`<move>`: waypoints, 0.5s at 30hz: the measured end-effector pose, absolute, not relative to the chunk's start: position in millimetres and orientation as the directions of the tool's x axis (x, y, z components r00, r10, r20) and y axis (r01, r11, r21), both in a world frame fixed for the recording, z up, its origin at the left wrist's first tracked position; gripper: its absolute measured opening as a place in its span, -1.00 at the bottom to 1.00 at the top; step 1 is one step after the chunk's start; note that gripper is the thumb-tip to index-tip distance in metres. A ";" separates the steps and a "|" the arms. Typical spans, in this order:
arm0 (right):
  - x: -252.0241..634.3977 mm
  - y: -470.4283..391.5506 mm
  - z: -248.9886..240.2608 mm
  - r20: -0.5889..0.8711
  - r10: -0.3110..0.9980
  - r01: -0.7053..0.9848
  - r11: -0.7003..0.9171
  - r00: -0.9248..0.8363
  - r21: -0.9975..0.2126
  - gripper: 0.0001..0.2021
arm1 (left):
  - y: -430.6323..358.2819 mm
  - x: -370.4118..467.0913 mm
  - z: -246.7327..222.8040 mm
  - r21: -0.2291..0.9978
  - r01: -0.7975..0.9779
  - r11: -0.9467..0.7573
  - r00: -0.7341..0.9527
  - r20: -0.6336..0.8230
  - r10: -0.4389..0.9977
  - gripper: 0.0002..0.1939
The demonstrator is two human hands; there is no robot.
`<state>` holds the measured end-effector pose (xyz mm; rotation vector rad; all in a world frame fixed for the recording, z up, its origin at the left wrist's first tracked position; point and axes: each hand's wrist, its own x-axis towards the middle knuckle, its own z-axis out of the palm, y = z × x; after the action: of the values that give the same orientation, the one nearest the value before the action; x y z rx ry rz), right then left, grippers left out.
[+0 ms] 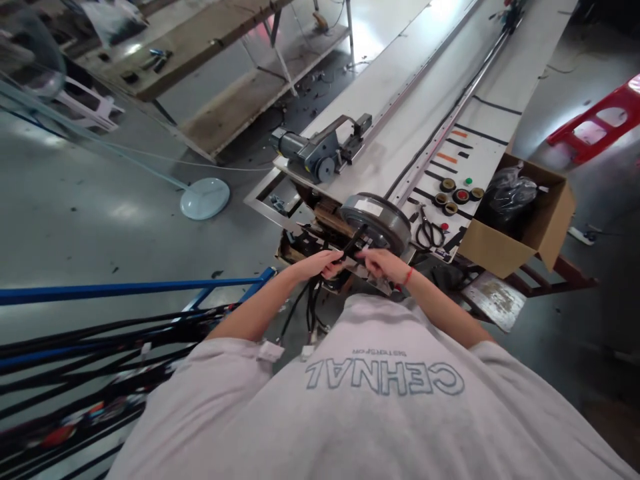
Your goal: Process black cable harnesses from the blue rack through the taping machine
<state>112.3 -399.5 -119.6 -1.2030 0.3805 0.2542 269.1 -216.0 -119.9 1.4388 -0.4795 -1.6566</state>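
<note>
My left hand [323, 265] is closed, its thumb and fingers pinched on a black cable [354, 243] that slants up to the right. Several black cables [311, 307] with white connectors [271, 351] hang below that hand. My right hand [384, 265], a red string at its wrist, is curled beside the cable's right side. Its fingertips are closed, but what lies between them is too small to tell. Just beyond both hands is a large grey round reel-like part [376, 217] with a white label, at the near end of the long white bench [425, 87].
On the bench are a grey motor unit [320, 150], black-handled scissors [429, 230] and several tape rolls [449, 185]. To the right stands a cardboard box [500, 257] holding a plastic bag. A blue rack [125, 291] carrying black cables is at left. Further right is a red stool [595, 127].
</note>
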 end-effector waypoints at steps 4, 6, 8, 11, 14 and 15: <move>154.9 -378.0 -142.6 -0.369 -0.209 -0.182 0.593 0.906 -0.784 -0.66 | -211.7 242.8 -109.7 0.842 0.105 -0.529 0.071 -0.537 -0.840 -0.71; 157.9 -367.9 -150.1 -0.362 -0.313 -0.135 0.564 0.878 -0.815 -0.62 | -214.1 228.0 -114.1 0.894 -0.048 -0.445 0.222 -0.425 -0.878 -0.85; 148.5 -353.1 -155.7 -0.368 -0.406 -0.119 0.521 0.836 -0.845 -0.57 | -214.3 211.3 -123.1 0.919 -0.120 -0.375 0.371 -0.309 -0.876 -0.86; 125.1 -332.4 -162.3 -0.408 -0.369 -0.208 0.474 0.835 -0.856 -0.55 | -200.2 185.2 -134.7 0.926 -0.038 -0.377 0.419 -0.327 -0.847 -0.77; 111.9 -330.7 -167.2 -0.507 -0.075 -0.423 0.455 0.858 -0.783 -0.59 | -160.8 161.7 -137.8 0.892 0.023 -0.451 0.407 -0.420 -0.811 -0.76; 111.6 -335.9 -168.4 -0.539 0.004 -0.475 0.480 0.842 -0.738 -0.61 | -141.9 154.1 -138.5 0.878 0.003 -0.478 0.424 -0.434 -0.795 -0.76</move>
<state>111.6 -335.9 -168.4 -1.0389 0.5112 0.3082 154.1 -141.9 -138.5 1.8073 -0.6815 -1.1519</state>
